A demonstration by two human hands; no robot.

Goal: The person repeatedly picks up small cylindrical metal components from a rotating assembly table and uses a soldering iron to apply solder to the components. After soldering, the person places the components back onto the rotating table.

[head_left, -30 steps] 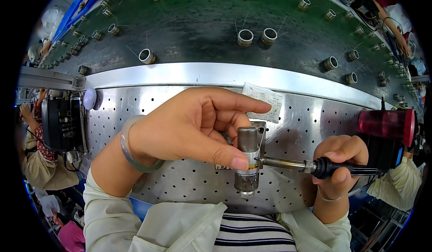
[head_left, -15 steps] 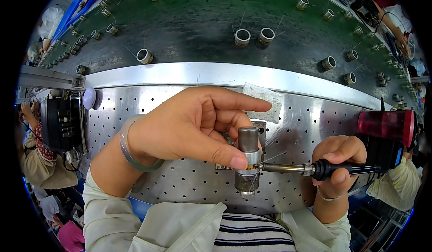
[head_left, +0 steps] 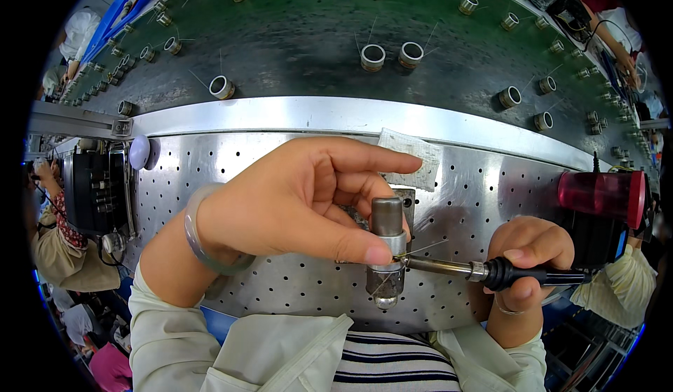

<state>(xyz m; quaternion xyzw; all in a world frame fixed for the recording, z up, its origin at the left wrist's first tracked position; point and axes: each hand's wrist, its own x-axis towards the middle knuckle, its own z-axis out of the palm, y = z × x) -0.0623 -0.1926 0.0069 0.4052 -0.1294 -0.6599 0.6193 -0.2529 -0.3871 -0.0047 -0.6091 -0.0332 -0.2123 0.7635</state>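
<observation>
"What takes up most of our view?"

"A broad dark-green belt (head_left: 294, 49), dotted with small open-ended silver rings (head_left: 373, 67). Nearer us lies a perforated silver metal plate (head_left: 456, 210)."

"And our hands?"

"Our left hand (head_left: 284, 210) is partly curled, index finger stretched out, thumb and other fingers gripping the workpiece. Our right hand (head_left: 534, 245) is closed around a black-handled soldering iron with a metal barrel (head_left: 499, 273), which points left."

"Where is the workpiece?"

"Between our hands, above the plate: a dark grey cylindrical metal post (head_left: 386, 217) stands up through a silver metal ring (head_left: 397, 243). Our left thumb presses the ring's front. The iron's tip is at its lower right edge; we can't tell whether they touch."

"Anything finer?"

"A thin, straight metal wire (head_left: 427, 248) slants out rightward, just above the iron's barrel."
</observation>
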